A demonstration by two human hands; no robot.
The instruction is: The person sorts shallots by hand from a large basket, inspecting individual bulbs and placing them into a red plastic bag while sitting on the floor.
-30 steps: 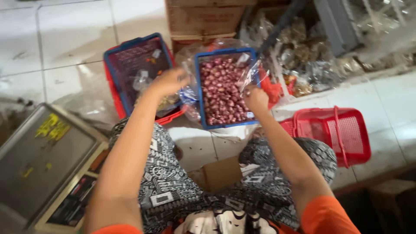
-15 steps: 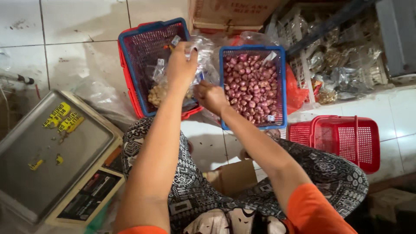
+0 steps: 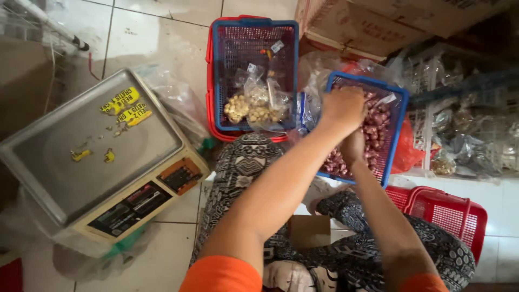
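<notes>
My left hand (image 3: 343, 108) hovers as a closed fist over a blue basket (image 3: 398, 111) full of reddish shallots (image 3: 374, 130); nothing shows in it. My right hand (image 3: 354, 148) sits just below it, down among the shallots, its fingers hidden by the left wrist. To the left, a blue basket nested in a red one (image 3: 213, 81) holds clear bags of pale, knobbly pieces (image 3: 254, 108). Both arms reach forward over my patterned trousers (image 3: 243, 167).
A metal-topped weighing scale (image 3: 92, 157) stands on the tiled floor at left. A red basket (image 3: 451, 213) is at right, cardboard boxes (image 3: 378, 27) at the top, bagged goods (image 3: 465, 135) at far right, and a cardboard piece (image 3: 308, 231) between my legs.
My left hand let go of the clear bag, which now lies in the left basket, and moved right over the shallots. My right hand went back into the shallot basket.
</notes>
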